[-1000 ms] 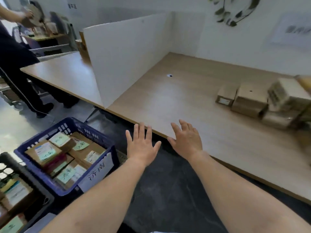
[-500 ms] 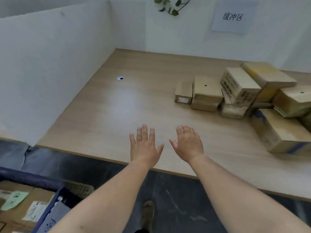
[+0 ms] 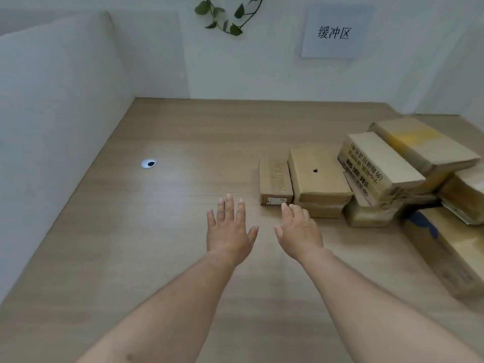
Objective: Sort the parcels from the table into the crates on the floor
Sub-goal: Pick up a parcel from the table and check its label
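Both hands, left (image 3: 230, 231) and right (image 3: 298, 233), hover spread and empty above the counter (image 3: 131, 258), reaching for a parcel. Nearest is the small cardboard box (image 3: 275, 183), needing a two-sided clasp. Crates are out of view.

– Any writing you can read?
– A white paper sign (image 3: 336, 31) on the wall at one o'clock says "缓冲区" in black characters.
– And on the parcels?
– The tilted carton (image 3: 377, 166) at three o'clock carries dark printed Chinese characters down its side, upside down and too blurred to make out. The small box (image 3: 275, 180) has a white label on its near end; only "5" or "6" shows.
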The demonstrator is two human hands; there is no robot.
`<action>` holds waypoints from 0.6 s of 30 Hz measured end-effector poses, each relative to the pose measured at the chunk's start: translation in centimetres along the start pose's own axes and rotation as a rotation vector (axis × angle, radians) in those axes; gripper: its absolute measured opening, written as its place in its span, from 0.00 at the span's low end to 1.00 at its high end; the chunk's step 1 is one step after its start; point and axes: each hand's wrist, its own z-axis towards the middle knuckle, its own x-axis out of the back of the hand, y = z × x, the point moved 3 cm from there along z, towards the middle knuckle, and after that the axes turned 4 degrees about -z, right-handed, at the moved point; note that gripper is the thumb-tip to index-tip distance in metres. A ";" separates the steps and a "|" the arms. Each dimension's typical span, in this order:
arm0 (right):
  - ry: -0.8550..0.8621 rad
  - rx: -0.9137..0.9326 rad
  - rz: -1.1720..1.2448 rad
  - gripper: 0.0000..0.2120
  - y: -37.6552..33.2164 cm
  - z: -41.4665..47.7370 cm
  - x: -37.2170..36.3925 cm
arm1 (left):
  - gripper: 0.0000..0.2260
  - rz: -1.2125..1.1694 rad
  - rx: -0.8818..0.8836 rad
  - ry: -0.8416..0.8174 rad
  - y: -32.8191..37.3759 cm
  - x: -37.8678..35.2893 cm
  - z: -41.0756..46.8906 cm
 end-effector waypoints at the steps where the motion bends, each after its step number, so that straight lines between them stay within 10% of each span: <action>1: -0.019 -0.011 0.015 0.30 0.1 1.0 -0.1 | 0.32 -0.004 -0.013 -0.006 0.1 0.0 1.2; 18: -0.124 -0.321 0.175 0.26 3.7 13.0 -3.0 | 0.32 -0.312 -0.093 -0.103 3.5 -3.2 17.1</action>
